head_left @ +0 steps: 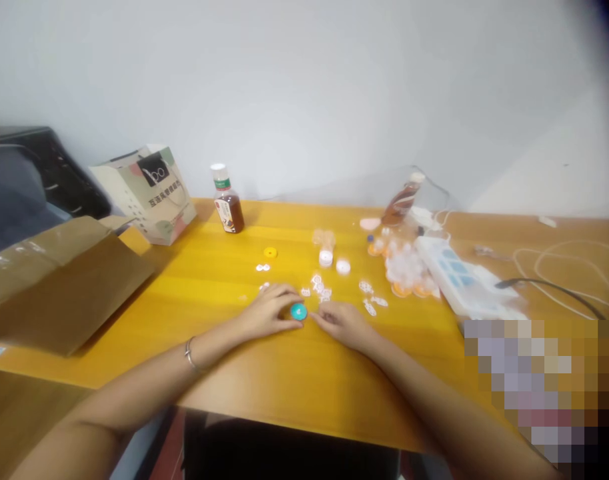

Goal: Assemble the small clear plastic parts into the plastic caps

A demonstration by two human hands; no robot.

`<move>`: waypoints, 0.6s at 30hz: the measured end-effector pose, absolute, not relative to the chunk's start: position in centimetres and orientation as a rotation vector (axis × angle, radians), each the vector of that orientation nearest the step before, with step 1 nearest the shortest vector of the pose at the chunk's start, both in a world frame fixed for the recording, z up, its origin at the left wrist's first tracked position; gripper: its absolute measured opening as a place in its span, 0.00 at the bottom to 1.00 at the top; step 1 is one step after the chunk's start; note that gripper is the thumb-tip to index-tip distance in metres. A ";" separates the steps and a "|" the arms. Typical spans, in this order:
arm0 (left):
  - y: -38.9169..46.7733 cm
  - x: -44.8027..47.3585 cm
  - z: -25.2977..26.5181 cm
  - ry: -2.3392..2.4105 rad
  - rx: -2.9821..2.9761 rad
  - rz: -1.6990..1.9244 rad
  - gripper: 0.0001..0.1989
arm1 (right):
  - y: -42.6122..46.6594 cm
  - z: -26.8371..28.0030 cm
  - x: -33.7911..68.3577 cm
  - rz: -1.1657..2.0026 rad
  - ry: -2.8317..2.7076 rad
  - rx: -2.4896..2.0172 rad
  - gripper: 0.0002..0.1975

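Note:
A small teal round disc [299,311], like a bottle cap or wheel, with a pale spot in its middle, sits between the thumb and fingers of my left hand [268,313]. Just to its right is my right hand [344,325], with curled fingers pressed together and the fingertips close to the disc. Whether those fingers pinch anything is too blurred to tell. Beyond the hands lie small white flat cut-out pieces [318,285], with more white pieces [369,307] to the right. Farther back is a yellow round disc [270,253] beside two small white pieces [263,267].
White round containers [326,259] stand mid-table. A bottle of dark liquid [229,210] and a paper bag [157,193] are back left, near an open cardboard box [69,287]. At right are a tilted bottle [403,200], a clump of orange-and-white items [409,267], a white case [452,277] and cables [549,287].

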State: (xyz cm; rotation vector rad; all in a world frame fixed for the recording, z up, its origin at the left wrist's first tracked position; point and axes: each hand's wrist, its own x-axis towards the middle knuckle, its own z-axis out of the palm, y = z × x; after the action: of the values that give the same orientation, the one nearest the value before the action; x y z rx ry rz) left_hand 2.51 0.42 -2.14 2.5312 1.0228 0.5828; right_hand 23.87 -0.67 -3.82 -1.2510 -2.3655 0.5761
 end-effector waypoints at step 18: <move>3.9 -8.1 1.1 1.248 2.149 0.175 0.09 | -0.6 -3.3 23.9 0.637 -2.325 -1.292 0.17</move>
State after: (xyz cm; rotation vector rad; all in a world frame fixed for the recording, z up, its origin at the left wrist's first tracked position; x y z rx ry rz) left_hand -8.07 3.87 1.11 2.1493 1.2483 0.1749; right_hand 23.90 -0.60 -3.26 -1.2915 -2.3248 0.6369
